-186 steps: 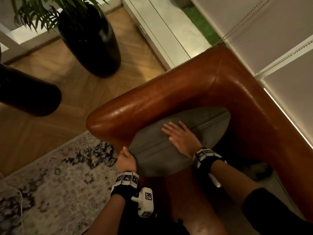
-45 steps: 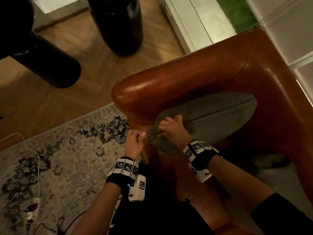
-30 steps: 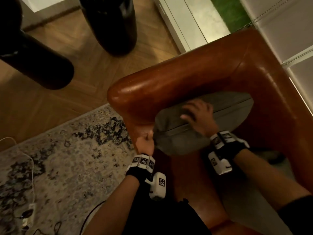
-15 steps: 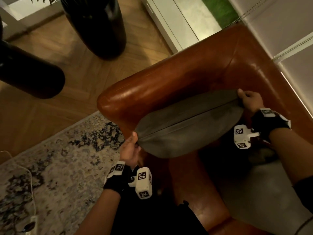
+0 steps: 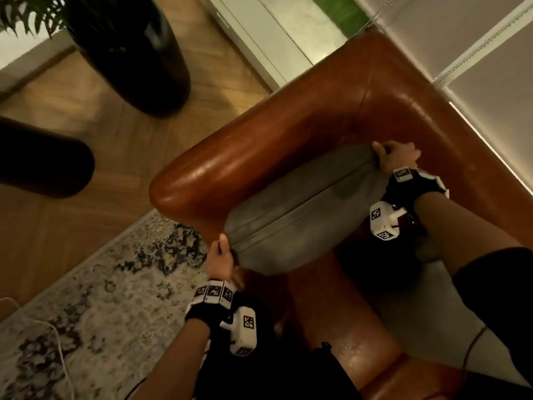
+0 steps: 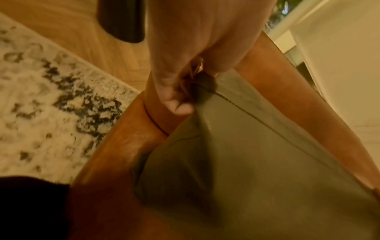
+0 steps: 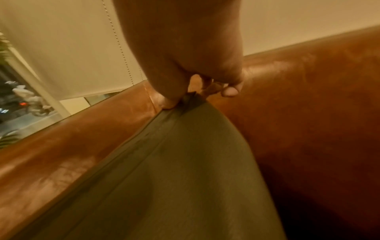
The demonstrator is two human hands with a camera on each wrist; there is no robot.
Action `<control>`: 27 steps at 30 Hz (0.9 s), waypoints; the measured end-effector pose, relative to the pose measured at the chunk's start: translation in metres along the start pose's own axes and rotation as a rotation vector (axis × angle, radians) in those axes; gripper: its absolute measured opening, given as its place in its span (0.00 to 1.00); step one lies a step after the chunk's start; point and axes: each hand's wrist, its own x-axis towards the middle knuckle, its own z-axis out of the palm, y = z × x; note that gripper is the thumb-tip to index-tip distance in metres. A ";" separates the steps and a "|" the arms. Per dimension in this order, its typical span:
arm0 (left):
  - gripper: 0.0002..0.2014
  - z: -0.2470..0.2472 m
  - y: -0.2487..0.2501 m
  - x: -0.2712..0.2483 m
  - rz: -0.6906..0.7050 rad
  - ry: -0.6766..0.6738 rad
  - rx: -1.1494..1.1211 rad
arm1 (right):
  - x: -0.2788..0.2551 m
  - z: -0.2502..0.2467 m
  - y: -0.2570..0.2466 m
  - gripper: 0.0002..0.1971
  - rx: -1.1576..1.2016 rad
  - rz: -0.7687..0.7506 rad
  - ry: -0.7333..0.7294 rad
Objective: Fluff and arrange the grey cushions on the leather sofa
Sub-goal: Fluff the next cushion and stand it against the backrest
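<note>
Pinching the near corner of the grey cushion, your left hand has thumb and fingers closed on the fabric just above the front of the sofa's armrest; the left wrist view shows that corner bunched between your fingertips. Beside that hand on the floor lies the patterned rug. The cushion stands on edge along the inside of the armrest, its seam running up toward the corner of the leather sofa. At the far end, your right hand grips the other top corner, fingers curled round it close to the backrest. Beyond the armrest, a dark planter stands on the wooden floor, well apart from the cushion.
</note>
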 end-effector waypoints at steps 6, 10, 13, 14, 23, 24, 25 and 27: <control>0.26 -0.030 0.000 -0.004 0.234 0.024 0.160 | -0.034 -0.036 0.015 0.27 0.054 -0.102 0.067; 0.23 -0.025 0.048 -0.020 0.634 0.180 0.311 | -0.067 -0.088 0.068 0.26 0.169 -0.180 0.194; 0.21 0.012 0.099 -0.044 0.896 0.098 0.408 | -0.098 -0.126 0.138 0.24 0.202 -0.123 0.338; 0.19 0.031 0.114 -0.052 0.959 0.009 0.434 | -0.111 -0.137 0.163 0.23 0.208 -0.085 0.365; 0.15 0.249 0.181 -0.159 0.980 -0.814 0.705 | -0.210 -0.109 0.404 0.28 0.415 0.556 0.424; 0.18 0.271 0.180 -0.173 0.897 -0.850 0.734 | -0.219 -0.099 0.418 0.27 0.429 0.633 0.407; 0.21 0.291 0.178 -0.185 0.814 -0.869 0.749 | -0.225 -0.088 0.431 0.25 0.442 0.704 0.380; 0.29 0.322 0.172 -0.202 0.646 -0.867 0.767 | -0.234 -0.070 0.446 0.23 0.500 0.790 0.294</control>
